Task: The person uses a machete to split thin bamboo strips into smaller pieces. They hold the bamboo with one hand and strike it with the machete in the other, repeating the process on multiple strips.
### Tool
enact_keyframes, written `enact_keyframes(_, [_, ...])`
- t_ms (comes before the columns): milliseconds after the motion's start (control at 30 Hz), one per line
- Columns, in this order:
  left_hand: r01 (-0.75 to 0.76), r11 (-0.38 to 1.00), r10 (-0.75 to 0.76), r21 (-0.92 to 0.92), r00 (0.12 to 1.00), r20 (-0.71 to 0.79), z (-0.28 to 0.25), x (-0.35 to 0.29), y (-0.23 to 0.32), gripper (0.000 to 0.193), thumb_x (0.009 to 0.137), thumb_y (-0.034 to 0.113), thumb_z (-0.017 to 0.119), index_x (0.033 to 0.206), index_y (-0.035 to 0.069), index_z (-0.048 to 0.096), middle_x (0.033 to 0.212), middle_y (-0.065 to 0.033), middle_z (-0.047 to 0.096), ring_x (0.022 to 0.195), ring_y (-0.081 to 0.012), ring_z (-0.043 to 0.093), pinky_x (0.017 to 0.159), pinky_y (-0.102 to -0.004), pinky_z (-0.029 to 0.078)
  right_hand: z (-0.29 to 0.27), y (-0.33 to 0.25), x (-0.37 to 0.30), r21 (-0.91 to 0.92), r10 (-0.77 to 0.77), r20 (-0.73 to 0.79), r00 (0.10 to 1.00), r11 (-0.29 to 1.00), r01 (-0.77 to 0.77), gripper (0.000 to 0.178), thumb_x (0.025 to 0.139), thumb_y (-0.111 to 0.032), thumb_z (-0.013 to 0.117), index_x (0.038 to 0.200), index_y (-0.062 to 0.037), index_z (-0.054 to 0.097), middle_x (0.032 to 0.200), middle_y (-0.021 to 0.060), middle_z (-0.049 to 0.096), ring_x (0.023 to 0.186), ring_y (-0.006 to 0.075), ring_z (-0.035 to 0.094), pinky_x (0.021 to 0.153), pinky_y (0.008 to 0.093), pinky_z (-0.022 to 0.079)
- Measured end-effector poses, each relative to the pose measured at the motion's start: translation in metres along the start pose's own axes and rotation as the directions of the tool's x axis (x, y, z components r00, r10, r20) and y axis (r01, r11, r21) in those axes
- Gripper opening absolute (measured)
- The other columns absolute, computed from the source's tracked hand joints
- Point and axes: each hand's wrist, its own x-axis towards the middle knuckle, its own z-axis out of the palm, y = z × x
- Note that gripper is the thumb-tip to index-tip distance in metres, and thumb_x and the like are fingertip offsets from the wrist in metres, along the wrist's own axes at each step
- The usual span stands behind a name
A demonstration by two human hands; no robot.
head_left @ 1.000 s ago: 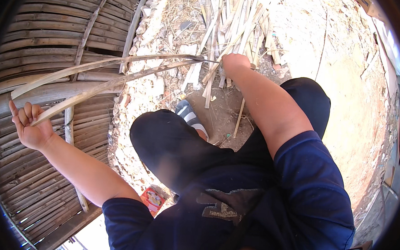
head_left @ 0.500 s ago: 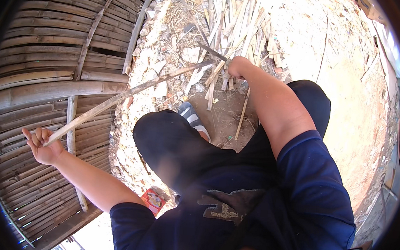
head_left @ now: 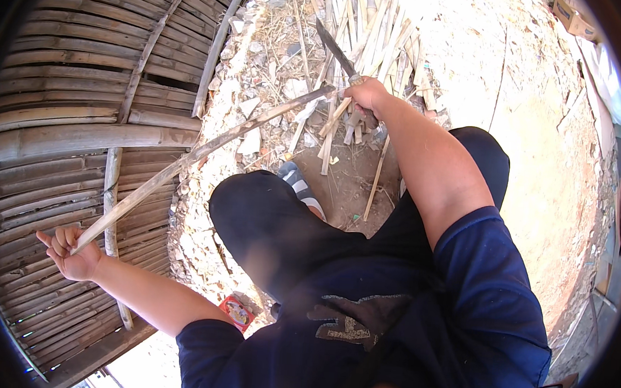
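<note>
My left hand (head_left: 77, 255) is closed around the near end of a long split bamboo stick (head_left: 207, 146), its index finger sticking out. From there the stick slants up and right across the picture. Its far end comes close to my right hand (head_left: 367, 96); I cannot tell whether they touch. That hand is wrapped around the handle of a large knife (head_left: 335, 49), whose dark blade points away and to the left, over loose strips. The grip on the handle is partly hidden by the hand itself.
A heap of split bamboo strips (head_left: 385, 36) lies ahead on stony ground. A slatted bamboo wall (head_left: 64, 62) stands at the left. My foot in a striped grey sandal (head_left: 297, 183) rests beside one thin strip (head_left: 376, 180). A red packet (head_left: 237, 312) lies near my left arm.
The knife blade has swung from pointing mostly left to pointing more steeply away from me. My left hand and the stick's near end have shifted slightly right and nearer.
</note>
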Motion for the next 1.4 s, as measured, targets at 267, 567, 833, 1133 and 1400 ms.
enact_keyframes(267, [-0.053, 0.997, 0.055, -0.057, 0.998, 0.038, 0.014, -0.018, 0.015, 0.04, 0.106, 0.019, 0.047, 0.135, -0.008, 0.055, 0.06, 0.0066, 0.031, 0.06, -0.0083, 0.03, 0.053, -0.0246, 0.025, 0.0, -0.016, -0.011, 0.307, 0.012, -0.091, 0.996, 0.951, 0.017, 0.044, 0.086, -0.015, 0.075, 0.121, 0.002, 0.055, 0.09, 0.0116, 0.064, 0.072, 0.0199, 0.062, 0.059, 0.0392, 0.05])
enact_keyframes(567, [-0.047, 0.988, 0.065, -0.146, 0.991, 0.12, 0.034, -0.02, 0.023, 0.041, 0.105, 0.017, 0.049, 0.134, -0.01, 0.054, 0.058, 0.0069, 0.031, 0.059, -0.0078, 0.032, 0.052, -0.0238, 0.027, -0.001, -0.026, -0.017, 0.523, -0.041, 0.016, 0.999, 0.852, 0.027, 0.04, 0.09, -0.009, 0.07, 0.123, -0.001, 0.05, 0.114, 0.0142, 0.064, 0.09, 0.023, 0.069, 0.068, 0.0344, 0.059])
enact_keyframes(833, [-0.082, 0.986, 0.091, -0.145, 0.994, 0.063, 0.022, -0.02, 0.04, 0.041, 0.104, 0.02, 0.048, 0.131, -0.01, 0.053, 0.061, 0.0051, 0.035, 0.06, -0.0101, 0.036, 0.053, -0.025, 0.029, -0.004, -0.048, -0.022, 0.653, -0.136, -0.003, 0.991, 0.75, 0.104, 0.035, 0.09, -0.002, 0.067, 0.12, 0.0004, 0.049, 0.108, 0.0159, 0.063, 0.091, 0.0244, 0.07, 0.077, 0.0353, 0.064])
enact_keyframes(1133, [-0.07, 0.99, 0.089, 0.119, 0.983, -0.162, -0.001, -0.048, 0.031, 0.057, 0.105, 0.034, 0.05, 0.142, -0.008, 0.041, 0.107, -0.0175, 0.053, 0.105, -0.0304, 0.049, 0.085, -0.0415, 0.046, -0.041, -0.12, -0.049, 0.759, -0.28, -0.167, 0.945, 0.576, 0.305, 0.017, 0.093, -0.003, 0.063, 0.107, 0.0076, 0.06, 0.103, 0.0172, 0.064, 0.085, 0.0219, 0.068, 0.078, 0.0319, 0.066])
enact_keyframes(1400, [0.325, 0.945, -0.324, -0.036, 0.918, -0.229, -0.073, -0.097, 0.0, 0.074, 0.105, 0.044, 0.053, 0.15, -0.011, 0.034, 0.122, -0.026, 0.06, 0.111, -0.0336, 0.066, 0.099, -0.0451, 0.059, -0.091, -0.159, -0.088, 0.716, -0.49, -0.377, 0.786, 0.385, 0.583, 0.024, 0.091, 0.002, 0.058, 0.114, 0.0082, 0.053, 0.127, 0.0219, 0.061, 0.109, 0.0334, 0.071, 0.078, 0.0344, 0.064])
